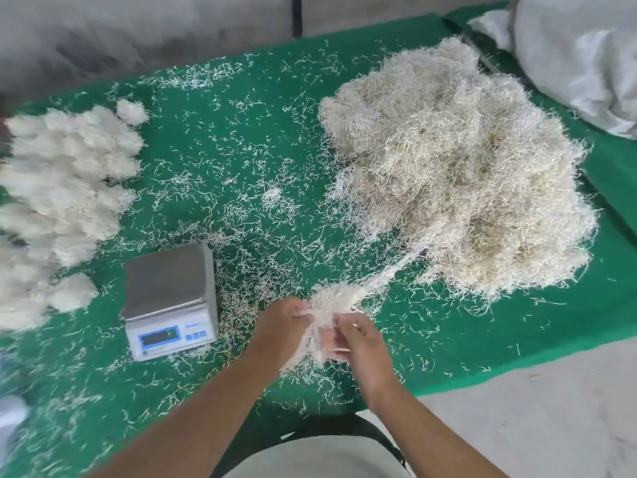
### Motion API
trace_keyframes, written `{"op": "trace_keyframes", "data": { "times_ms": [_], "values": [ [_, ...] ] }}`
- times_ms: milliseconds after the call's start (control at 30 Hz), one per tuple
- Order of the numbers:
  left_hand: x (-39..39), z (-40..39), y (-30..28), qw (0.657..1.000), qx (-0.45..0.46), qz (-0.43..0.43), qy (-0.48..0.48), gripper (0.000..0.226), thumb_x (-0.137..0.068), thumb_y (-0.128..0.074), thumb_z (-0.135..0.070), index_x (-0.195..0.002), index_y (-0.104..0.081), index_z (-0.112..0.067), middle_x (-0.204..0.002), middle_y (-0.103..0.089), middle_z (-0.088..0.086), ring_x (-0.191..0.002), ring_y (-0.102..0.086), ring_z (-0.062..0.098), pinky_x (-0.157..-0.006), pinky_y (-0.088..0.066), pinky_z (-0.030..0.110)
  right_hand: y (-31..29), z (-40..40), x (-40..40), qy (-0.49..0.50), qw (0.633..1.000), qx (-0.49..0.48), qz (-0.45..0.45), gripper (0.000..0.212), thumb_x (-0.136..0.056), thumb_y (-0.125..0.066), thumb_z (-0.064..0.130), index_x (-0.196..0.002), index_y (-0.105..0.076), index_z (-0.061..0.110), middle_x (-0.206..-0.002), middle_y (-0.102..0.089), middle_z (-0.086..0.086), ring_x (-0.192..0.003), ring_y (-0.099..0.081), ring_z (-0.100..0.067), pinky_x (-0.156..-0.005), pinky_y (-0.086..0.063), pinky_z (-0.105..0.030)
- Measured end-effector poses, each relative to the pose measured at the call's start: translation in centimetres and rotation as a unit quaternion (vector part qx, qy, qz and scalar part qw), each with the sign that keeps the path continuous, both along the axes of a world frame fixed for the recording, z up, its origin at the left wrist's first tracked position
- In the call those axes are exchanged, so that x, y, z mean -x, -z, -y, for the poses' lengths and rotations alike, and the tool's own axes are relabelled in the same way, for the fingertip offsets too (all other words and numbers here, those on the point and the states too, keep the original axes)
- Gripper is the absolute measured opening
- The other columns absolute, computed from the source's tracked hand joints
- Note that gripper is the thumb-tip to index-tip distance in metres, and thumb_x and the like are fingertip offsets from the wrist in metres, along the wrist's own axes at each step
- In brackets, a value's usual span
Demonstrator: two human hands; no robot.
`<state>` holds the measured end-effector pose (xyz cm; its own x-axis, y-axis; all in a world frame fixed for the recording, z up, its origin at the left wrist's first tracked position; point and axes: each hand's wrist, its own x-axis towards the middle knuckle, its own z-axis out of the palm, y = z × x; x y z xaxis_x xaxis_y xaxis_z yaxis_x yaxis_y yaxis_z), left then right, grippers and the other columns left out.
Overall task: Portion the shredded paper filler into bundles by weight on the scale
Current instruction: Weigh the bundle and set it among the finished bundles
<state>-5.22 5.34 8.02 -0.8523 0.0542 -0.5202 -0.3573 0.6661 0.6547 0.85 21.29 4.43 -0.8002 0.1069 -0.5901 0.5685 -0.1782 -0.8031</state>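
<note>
Shredded paper tuft [325,305] sits pinched between my left hand [281,327] and right hand [358,343], fingers curled into it, a strand trailing back to the big pile [458,167]. I hold it beside the bare scale [169,301], probably to shape a portion before weighing; finished bundles [65,188] wait left.

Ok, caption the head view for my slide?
Both hands tease a paper-shred tuft from the big pile; scale pan bare.

- Your scale [171,298]: brushed matt metal pan, glossy white plastic body.
- Your filler [458,167]: thin, crinkled matt paper shreds.
- Your mat [241,139]: green, rough cloth.
</note>
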Motion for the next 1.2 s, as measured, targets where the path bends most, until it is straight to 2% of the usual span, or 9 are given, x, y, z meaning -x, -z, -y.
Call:
{"op": "trace_keyframes", "data": {
  "times_ms": [67,167,467,567,667,800,1000,1133,1200],
  "values": [
    [0.4,0.7,-0.5,0.999,-0.026,-0.026,-0.032,0.008,-0.1,-0.063,-0.021,-0.106,-0.06,-0.024,-0.09,-0.064,-0.006,-0.051,-0.042,0.0,-0.05,-0.043,0.017,0.6,-0.4,0.1,-0.005,0.996,-0.091,0.009,0.016,-0.102,-0.066,0.033,-0.114,-0.058,0.026,-0.099,-0.075,-0.003,-0.077,-0.074,-0.014,-0.075,-0.061,-0.033],
    [1.3,1.2,-2.0,0.996,-0.04,-0.055,-0.056,0.009,-0.101,-0.063,-0.021,-0.102,-0.057,-0.027,-0.085,-0.062,-0.002,-0.055,-0.044,0.005,-0.051,-0.042,0.018,2.0,-0.7,0.5,-0.078,0.978,-0.193,0.029,0.058,-0.09,-0.081,0.037,-0.134,-0.043,0.034,-0.11,-0.063,0.005,-0.076,-0.063,-0.009,-0.064,-0.049,-0.024],
    [6.7,-0.3,-8.0,0.988,-0.065,-0.14,0.016,0.04,-0.101,-0.06,-0.036,-0.14,-0.055,-0.03,-0.126,-0.06,-0.012,-0.065,-0.063,0.004,-0.052,-0.056,0.023,4.9,1.1,2.9,-0.317,0.878,-0.349,0.083,0.088,-0.091,-0.08,0.033,-0.161,-0.028,0.025,-0.16,-0.029,-0.013,-0.127,-0.059,-0.03,-0.109,-0.053,-0.042],
    [7.3,-0.4,-7.8,0.98,-0.104,-0.144,0.086,0.05,-0.101,-0.061,-0.033,-0.147,-0.046,-0.046,-0.136,-0.059,-0.018,-0.04,-0.036,0.005,-0.042,-0.043,0.017,5.8,1.3,2.4,-0.35,0.849,-0.383,0.101,0.08,-0.093,-0.076,0.027,-0.159,-0.033,0.021,-0.156,-0.039,-0.015,-0.131,-0.057,-0.031,-0.108,-0.054,-0.045],
    [6.6,0.5,-6.5,0.986,-0.045,-0.133,0.086,0.053,-0.099,-0.06,-0.03,-0.148,-0.046,-0.045,-0.136,-0.057,-0.023,-0.037,-0.043,0.005,-0.047,-0.049,0.016,5.9,0.8,2.0,-0.308,0.883,-0.34,0.1,0.059,-0.095,-0.07,0.018,-0.151,-0.05,0.018,-0.137,-0.062,-0.007,-0.087,-0.07,-0.014,-0.074,-0.064,-0.029],
    [4.1,3.0,-3.5,0.986,0.045,-0.08,0.136,0.05,-0.095,-0.066,-0.029,-0.143,-0.054,-0.031,-0.141,-0.061,-0.01,-0.114,-0.066,0.006,-0.092,-0.052,0.023,4.6,0.7,2.2,-0.199,0.954,-0.215,0.063,0.051,-0.095,-0.065,0.018,-0.145,-0.055,0.022,-0.095,-0.072,-0.001,-0.045,-0.044,-0.005,-0.042,-0.041,-0.025],
    [0.8,4.4,-1.0,0.982,0.04,0.017,0.182,0.076,-0.094,-0.071,-0.045,-0.158,-0.035,-0.031,-0.142,-0.057,0.001,-0.093,-0.054,0.0,-0.082,-0.043,0.016,0.7,0.4,2.7,-0.148,0.985,-0.078,-0.041,0.034,-0.097,-0.062,0.02,-0.12,-0.067,0.045,-0.049,-0.046,0.013,-0.042,-0.03,-0.01,-0.041,-0.028,-0.023],
    [1.4,3.9,-1.9,0.987,0.05,-0.04,0.15,0.065,-0.101,-0.064,-0.039,-0.157,-0.039,-0.02,-0.136,-0.063,0.006,-0.086,-0.067,0.005,-0.078,-0.053,0.018,-0.5,-0.1,3.9,-0.182,0.972,-0.125,-0.076,0.031,-0.097,-0.063,0.016,-0.119,-0.067,0.038,-0.053,-0.052,0.014,-0.04,-0.03,-0.007,-0.039,-0.027,-0.021],
    [1.7,3.8,-2.7,0.991,0.035,-0.057,0.116,0.056,-0.102,-0.062,-0.029,-0.153,-0.045,-0.014,-0.1,-0.07,0.003,-0.057,-0.062,0.002,-0.055,-0.052,0.018,-0.8,-0.8,4.5,-0.196,0.956,-0.191,-0.108,0.029,-0.096,-0.067,0.011,-0.117,-0.069,0.031,-0.081,-0.065,0.016,-0.04,-0.037,-0.004,-0.037,-0.034,-0.02]
  ]
}}
